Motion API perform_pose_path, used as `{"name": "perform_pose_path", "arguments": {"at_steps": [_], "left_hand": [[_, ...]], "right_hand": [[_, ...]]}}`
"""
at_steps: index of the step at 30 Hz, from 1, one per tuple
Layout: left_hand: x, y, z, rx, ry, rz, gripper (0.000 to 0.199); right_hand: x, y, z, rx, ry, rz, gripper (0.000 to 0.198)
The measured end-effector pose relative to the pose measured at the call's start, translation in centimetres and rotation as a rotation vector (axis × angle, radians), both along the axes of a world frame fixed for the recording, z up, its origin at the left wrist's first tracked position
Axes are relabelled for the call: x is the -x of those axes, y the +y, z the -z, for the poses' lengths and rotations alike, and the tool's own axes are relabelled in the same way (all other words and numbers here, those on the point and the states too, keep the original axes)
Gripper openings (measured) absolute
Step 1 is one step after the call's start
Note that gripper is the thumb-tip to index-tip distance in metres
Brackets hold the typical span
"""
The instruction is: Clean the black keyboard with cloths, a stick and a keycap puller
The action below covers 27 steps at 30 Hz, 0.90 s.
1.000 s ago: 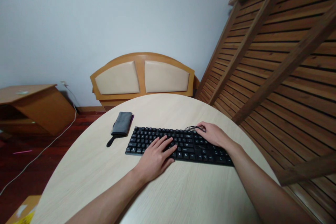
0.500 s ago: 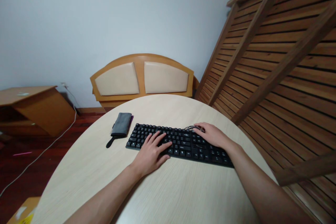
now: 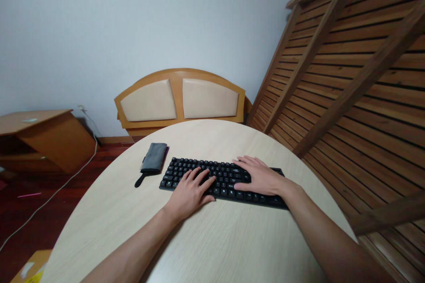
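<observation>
A black keyboard (image 3: 229,192) lies across the round pale table (image 3: 212,239). My left hand (image 3: 191,190) rests on its left half, fingers spread over the keys and thumb along the front edge. Over the right half is my right hand (image 3: 260,178), palm down with thumb and fingers apart; it covers many keys, and I cannot tell whether it touches them. Neither hand grasps anything. The cable seen behind the keyboard earlier is hidden by my right hand. Left of the keyboard lies a folded grey cloth pouch (image 3: 154,158) with a black strap (image 3: 139,180).
Beyond the table stands a wooden headboard (image 3: 179,101) with two cream panels. A slatted wooden frame (image 3: 348,75) leans on the right. To the left are a low wooden cabinet (image 3: 63,141), a white cord (image 3: 66,181) and a pink stick (image 3: 29,195) on the floor.
My right hand has shifted left and toward me, off the cable at the back and over the keys, with its fingers more spread. My left hand stays nearly in place.
</observation>
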<state>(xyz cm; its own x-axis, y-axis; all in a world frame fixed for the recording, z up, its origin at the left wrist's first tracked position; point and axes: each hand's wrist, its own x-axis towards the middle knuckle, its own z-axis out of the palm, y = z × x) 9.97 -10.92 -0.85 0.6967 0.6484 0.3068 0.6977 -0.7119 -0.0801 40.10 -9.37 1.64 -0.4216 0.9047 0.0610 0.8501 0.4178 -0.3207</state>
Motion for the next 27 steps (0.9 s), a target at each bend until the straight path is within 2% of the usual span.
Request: {"name": "perform_pose_path", "arguments": {"at_steps": [4, 7, 11, 14, 17, 19, 23, 27], "left_hand": [[0.0, 0.1, 0.3, -0.015, 0.015, -0.002, 0.065], [0.0, 0.2, 0.5, -0.03, 0.02, -0.002, 0.067], [-0.2, -0.1, 0.1, -0.02, 0.004, -0.002, 0.068], [-0.3, -0.6, -0.9, 0.027, -0.034, -0.007, 0.068], [0.1, -0.8, -2.4, 0.091, -0.031, 0.026, 0.065], [0.8, -0.6, -3.4, 0.126, -0.02, 0.08, 0.056], [1.9, -0.2, -5.4, 0.192, -0.014, 0.17, 0.04], [2.4, -0.4, -7.5, 0.207, -0.007, 0.144, 0.036]], "right_hand": [[1.5, -0.9, -0.4, 0.109, -0.073, -0.07, 0.129], [2.1, -1.2, -0.3, 0.112, -0.114, -0.055, 0.139], [2.3, -1.5, -0.7, 0.024, -0.073, -0.089, 0.12], [2.2, -1.8, -1.6, -0.022, -0.004, -0.139, 0.104], [2.1, -2.2, -2.6, -0.011, 0.07, -0.147, 0.089], [1.9, -2.4, -3.3, 0.018, 0.09, -0.109, 0.083], [1.6, -3.1, -4.8, 0.015, 0.021, -0.029, 0.064], [1.6, -3.5, -6.0, -0.129, -0.09, 0.017, 0.036]]}}
